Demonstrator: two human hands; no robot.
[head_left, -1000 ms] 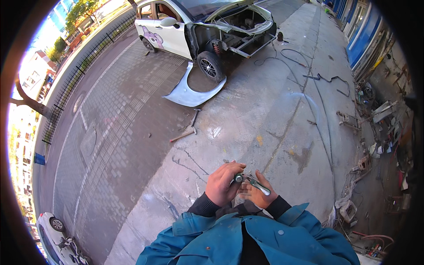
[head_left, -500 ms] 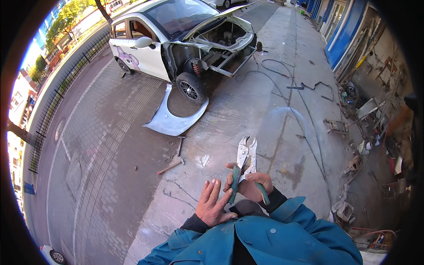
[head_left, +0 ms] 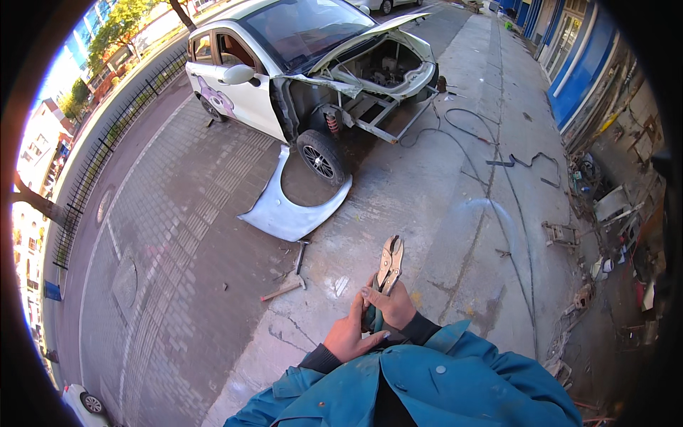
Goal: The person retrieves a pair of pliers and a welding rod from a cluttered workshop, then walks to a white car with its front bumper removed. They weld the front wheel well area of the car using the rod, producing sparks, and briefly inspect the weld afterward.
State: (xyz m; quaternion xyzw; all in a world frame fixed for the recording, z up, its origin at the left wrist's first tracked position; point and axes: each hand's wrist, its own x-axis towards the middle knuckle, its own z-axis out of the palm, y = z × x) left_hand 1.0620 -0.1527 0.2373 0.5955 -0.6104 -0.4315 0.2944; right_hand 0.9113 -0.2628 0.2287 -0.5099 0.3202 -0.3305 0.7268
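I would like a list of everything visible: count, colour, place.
pliers: one, metallic and green, centre
nearest car: one, white, upper centre
fender: one, silvery, by nearest car
hammer-like tools: two, dark and brownish, left of pliers
other cars: at least two, white, lower left, top
fence: one, dark, left
trees: several, green, upper left
shopfront: one, blue, upper right
cables: several, dark, right
scrap: many pieces, mixed, right
jacket: one, teal, bottom
left hand: one, bare, at pliers
right hand: one, bare, around pliers

The left hand (head_left: 348,337) and right hand (head_left: 397,306) hold pliers (head_left: 390,265); a pale fender (head_left: 295,215) lies on the ground (head_left: 398,206) beside the front wheel (head_left: 321,160) of a white car (head_left: 252,107).
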